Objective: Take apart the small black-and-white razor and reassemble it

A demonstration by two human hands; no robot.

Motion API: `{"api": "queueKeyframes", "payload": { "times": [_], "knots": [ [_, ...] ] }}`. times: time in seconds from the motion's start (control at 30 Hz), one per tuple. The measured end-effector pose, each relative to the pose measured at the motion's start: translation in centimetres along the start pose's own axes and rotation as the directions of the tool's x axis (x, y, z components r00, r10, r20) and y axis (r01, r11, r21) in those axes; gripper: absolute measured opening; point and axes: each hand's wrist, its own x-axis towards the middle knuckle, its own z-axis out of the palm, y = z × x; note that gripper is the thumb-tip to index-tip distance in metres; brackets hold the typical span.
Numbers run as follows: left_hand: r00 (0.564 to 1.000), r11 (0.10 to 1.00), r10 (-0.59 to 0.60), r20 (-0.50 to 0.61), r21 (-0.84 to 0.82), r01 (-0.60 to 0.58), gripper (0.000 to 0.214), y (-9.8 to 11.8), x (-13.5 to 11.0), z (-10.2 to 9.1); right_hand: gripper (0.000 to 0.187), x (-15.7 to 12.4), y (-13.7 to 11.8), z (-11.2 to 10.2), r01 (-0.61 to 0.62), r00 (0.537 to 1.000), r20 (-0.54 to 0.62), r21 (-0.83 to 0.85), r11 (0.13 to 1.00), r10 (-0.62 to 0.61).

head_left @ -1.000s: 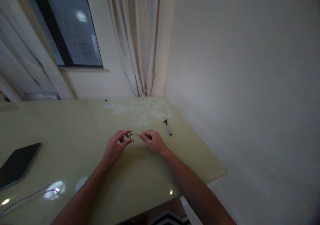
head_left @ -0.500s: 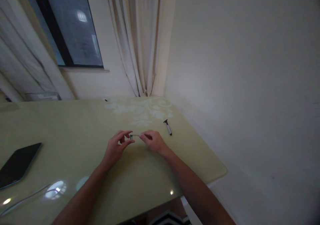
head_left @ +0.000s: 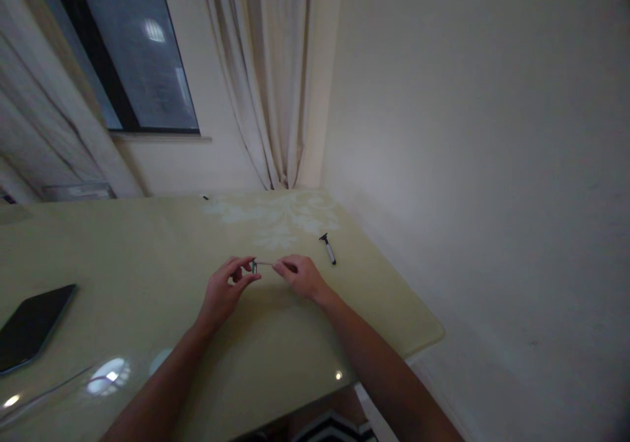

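Note:
Over the middle of a glossy pale yellow table [head_left: 147, 258], both my hands hold one small razor [head_left: 260, 265]. My left hand [head_left: 224, 291] pinches its dark head end between thumb and fingertips. My right hand [head_left: 301, 276] pinches the other end, the thin pale handle, with fingers curled. The piece spans the short gap between the two hands, just above the tabletop. A second razor [head_left: 328, 249], black head and white handle, lies on the table just beyond my right hand.
A dark phone [head_left: 29, 327] lies flat near the table's left edge. The table's right side stops close to a plain wall [head_left: 467, 166]. A window [head_left: 132, 55] and curtains [head_left: 266, 75] stand behind the far edge. Light glare shows on the near left tabletop.
My hands keep the same pinch on the razor. The view has shifted slightly, so the phone sits a little lower and further left.

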Motion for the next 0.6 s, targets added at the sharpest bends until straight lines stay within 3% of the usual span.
{"api": "queueKeyframes", "payload": {
  "times": [0.07, 0.23, 0.6],
  "knots": [
    [1.0, 1.0, -0.003, 0.003, -0.008, 0.003, 0.03, -0.01, 0.03, 0.03, 0.038, 0.03, 0.16, -0.09, -0.011, 0.998, -0.064, -0.022, 1.0, 0.009],
    [1.0, 1.0, 0.003, -0.011, -0.014, -0.003, 0.034, 0.19, 0.06, 0.07, 0.039, -0.31, -0.06, -0.09, 0.031, 0.991, 0.123, 0.128, 0.991, -0.046],
    [1.0, 1.0, -0.008, 0.01, -0.003, 0.008, 0.036, 0.19, -0.11, 0.18, 0.036, -0.17, -0.02, -0.12, -0.025, 0.99, 0.14, 0.147, 0.989, 0.005]
  ]
}}
